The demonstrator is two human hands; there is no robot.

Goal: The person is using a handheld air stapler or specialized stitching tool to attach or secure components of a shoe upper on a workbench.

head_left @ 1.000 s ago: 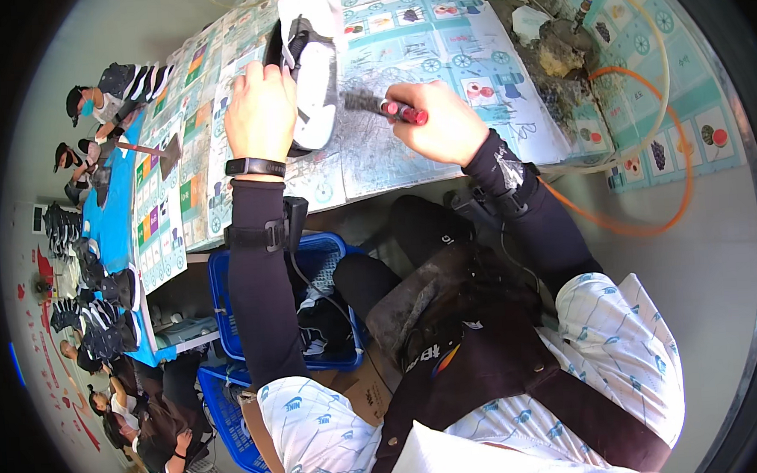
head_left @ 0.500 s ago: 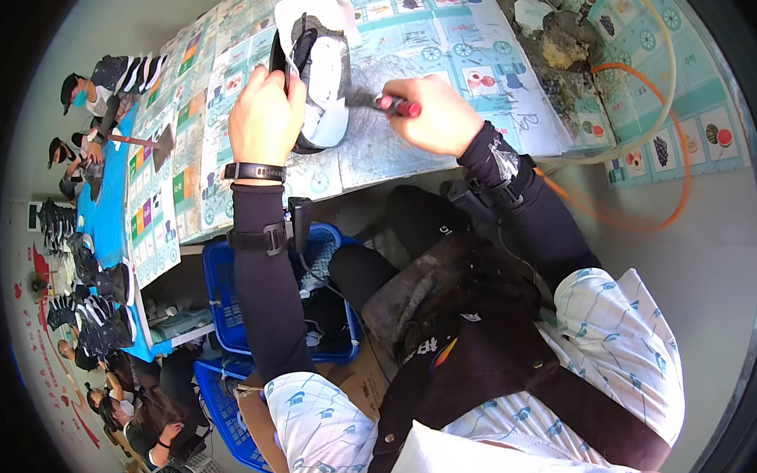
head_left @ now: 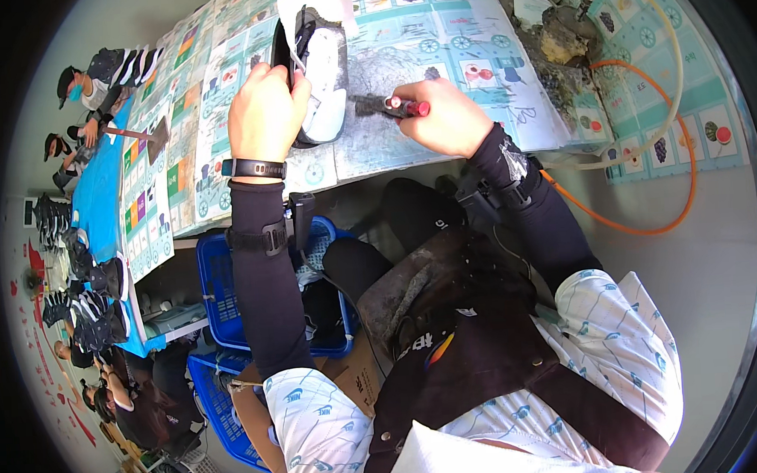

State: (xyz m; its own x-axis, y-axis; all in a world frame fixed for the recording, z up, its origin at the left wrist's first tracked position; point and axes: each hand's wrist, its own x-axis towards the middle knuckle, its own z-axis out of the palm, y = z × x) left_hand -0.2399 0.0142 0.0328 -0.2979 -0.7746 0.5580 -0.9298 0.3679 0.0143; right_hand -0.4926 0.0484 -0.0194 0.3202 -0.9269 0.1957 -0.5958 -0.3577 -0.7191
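**Two hands, one shoe, one brush: bristles off the shoe**

The black-and-white shoe (head_left: 326, 64) lies on the patterned table cover (head_left: 407, 51) in front of you, its length running away from your body. Your left hand (head_left: 265, 110) is clamped on its left side, thumb over the near part. Just to the right of the shoe are the dark bristles of your brush (head_left: 380, 105), seemingly not touching it. Your right hand (head_left: 445, 120) is closed around the red-ended handle.

As for progress, the shoe is in place and steadied, and the brush is in your grip. You cannot tell from this view which parts of the shoe are finished or which remain; its far side is hidden. Dark scuffs mark the cover beside it.

Farther out on your left, a flat-bladed tool (head_left: 158, 142) lies near the table's edge, with co-workers and more dark shoes (head_left: 96, 311) beyond. On your right stand a crusted pot (head_left: 569, 34) and an orange hose (head_left: 693, 173). Below the table, by your left arm, sit blue baskets (head_left: 217, 301) and a cardboard box (head_left: 358, 386).
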